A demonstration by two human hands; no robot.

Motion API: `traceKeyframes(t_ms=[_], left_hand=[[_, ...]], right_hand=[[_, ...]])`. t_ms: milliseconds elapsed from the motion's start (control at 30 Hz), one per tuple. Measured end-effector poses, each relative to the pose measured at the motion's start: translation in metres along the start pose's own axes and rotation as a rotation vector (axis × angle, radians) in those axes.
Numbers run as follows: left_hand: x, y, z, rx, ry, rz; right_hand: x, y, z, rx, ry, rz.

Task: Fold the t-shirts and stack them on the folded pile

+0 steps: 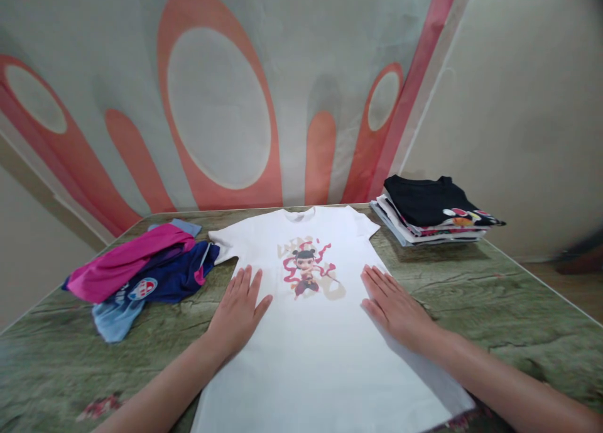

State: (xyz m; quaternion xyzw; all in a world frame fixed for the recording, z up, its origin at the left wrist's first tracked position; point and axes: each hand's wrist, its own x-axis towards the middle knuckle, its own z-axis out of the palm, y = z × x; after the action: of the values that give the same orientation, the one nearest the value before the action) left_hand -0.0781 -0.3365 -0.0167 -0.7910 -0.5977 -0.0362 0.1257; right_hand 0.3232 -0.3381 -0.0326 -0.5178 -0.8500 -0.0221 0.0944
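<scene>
A white T-shirt (311, 357) lies spread flat on the table, its collar toward the far edge and both short sleeves out to the sides. On its chest is a printed cartoon figure (306, 273) with red ribbons. My left hand (239, 310) rests flat on the shirt's left side, fingers stretched forward and thumb apart. Across from it, my right hand (396, 307) lies flat along the right side, its fingers pointing inward and forward. Neither hand grips the cloth. The bottom hem partly runs out of view.
Left of the shirt is a loose heap of pink, navy and light blue clothes (141, 263). At the back right stands a stack of folded clothes (433, 210) with a black one on top. The wood-patterned table (518, 307) meets a wall with pink shapes (217, 106).
</scene>
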Motion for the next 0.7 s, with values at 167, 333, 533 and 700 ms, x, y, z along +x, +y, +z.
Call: traceKeyframes(t_ms=[167,333,533,700], left_hand=[[0.018,0.000,-0.030,-0.012,-0.183,0.046],[0.105,0.043,-0.029,-0.163,-0.132,0.191],[0.143,0.058,0.017,-0.144,-0.041,0.123],[0.146,0.034,0.032,-0.186,-0.064,0.142]], right_hand=[[0.008,-0.010,-0.025,-0.013,-0.143,0.028],[0.107,-0.046,-0.019,0.099,-0.100,-0.141],[0.209,-0.036,0.029,0.060,-0.005,0.078],[0.241,0.006,0.044,0.050,0.041,0.199]])
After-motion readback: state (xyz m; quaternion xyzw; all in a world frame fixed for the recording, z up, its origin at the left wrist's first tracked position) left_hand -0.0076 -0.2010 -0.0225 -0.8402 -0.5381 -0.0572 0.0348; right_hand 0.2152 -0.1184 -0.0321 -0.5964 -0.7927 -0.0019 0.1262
